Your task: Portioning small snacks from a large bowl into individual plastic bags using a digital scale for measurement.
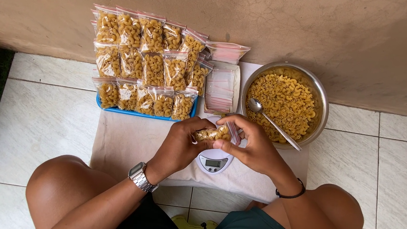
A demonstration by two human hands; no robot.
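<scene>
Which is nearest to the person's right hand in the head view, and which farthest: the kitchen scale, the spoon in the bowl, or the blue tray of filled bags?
From the right hand:
1. Kitchen scale, just below it, toward the person.
2. Spoon, up and to its right, in the metal bowl.
3. Blue tray, far across on the left side.

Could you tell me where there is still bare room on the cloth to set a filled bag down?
Bare cloth lies below the blue tray, left of the left hand. Crowded: tray, empty bags, bowl, scale.
</scene>
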